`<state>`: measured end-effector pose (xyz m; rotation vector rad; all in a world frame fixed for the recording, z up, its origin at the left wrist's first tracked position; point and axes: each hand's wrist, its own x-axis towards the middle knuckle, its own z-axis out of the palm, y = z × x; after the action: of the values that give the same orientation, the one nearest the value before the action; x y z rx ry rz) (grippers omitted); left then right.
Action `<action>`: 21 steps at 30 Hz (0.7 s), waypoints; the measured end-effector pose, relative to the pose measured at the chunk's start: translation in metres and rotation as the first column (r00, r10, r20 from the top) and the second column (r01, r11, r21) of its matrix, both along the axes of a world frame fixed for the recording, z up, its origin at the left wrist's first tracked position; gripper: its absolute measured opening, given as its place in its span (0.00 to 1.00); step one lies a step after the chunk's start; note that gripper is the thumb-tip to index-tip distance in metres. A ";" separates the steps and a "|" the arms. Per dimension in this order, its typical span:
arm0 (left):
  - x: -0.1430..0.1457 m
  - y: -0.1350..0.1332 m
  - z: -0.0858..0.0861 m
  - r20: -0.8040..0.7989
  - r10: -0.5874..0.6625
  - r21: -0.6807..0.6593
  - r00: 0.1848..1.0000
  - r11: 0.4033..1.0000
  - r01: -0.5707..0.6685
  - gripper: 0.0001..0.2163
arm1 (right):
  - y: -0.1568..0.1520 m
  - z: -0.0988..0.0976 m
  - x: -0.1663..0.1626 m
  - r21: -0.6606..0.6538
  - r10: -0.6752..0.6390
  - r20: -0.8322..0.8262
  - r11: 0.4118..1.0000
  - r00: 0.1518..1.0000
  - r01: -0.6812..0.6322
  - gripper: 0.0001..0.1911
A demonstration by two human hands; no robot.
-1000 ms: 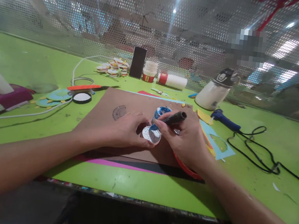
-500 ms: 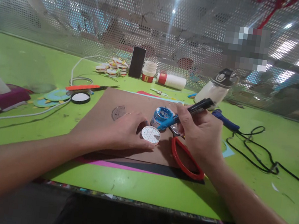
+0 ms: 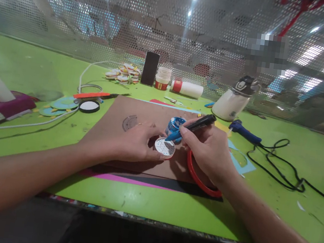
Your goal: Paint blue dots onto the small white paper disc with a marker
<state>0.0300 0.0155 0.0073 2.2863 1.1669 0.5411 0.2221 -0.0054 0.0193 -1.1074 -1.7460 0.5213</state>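
My left hand point(image 3: 139, 142) is closed on the edge of a small round white disc point(image 3: 165, 148) with dark dots and lines on its face. In my right hand point(image 3: 207, 143) is a black marker point(image 3: 202, 122) with a blue front end, its tip at the upper part of the disc; whether it touches I cannot tell. Just behind the disc stands an open jar of blue paint point(image 3: 174, 124), partly covered by the marker and fingers. The red scissors handle point(image 3: 198, 181) shows below my right hand. Brown cardboard point(image 3: 144, 167) lies under both hands, with a clear protractor point(image 3: 129, 123) on it.
At the back stand a phone point(image 3: 150, 69), paper cups point(image 3: 187, 89) and a white bottle point(image 3: 230, 102). A blue glue gun point(image 3: 245, 132) with a black cord lies right. A purple power strip point(image 3: 2, 112), an orange-handled cutter point(image 3: 90, 95) and a round black-rimmed lid point(image 3: 89, 106) are left.
My right hand has moved left and slightly down, bringing the marker's tip from beside the jar to the disc's face. My left hand keeps its hold on the disc.
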 end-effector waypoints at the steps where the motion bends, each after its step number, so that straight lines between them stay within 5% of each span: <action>1: 0.000 0.000 -0.001 0.000 0.004 0.003 1.000 1.000 -0.004 0.18 | 0.000 -0.001 0.000 -0.009 -0.012 0.017 1.000 1.000 0.012 0.08; 21: -0.001 0.002 -0.004 0.009 -0.004 0.033 1.000 0.999 0.003 0.16 | 0.001 -0.006 -0.002 -0.016 0.005 -0.008 1.000 1.000 -0.006 0.09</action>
<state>0.0295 0.0173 0.0030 2.3108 1.1578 0.5726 0.2201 -0.0049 0.0136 -1.1106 -1.7411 0.5435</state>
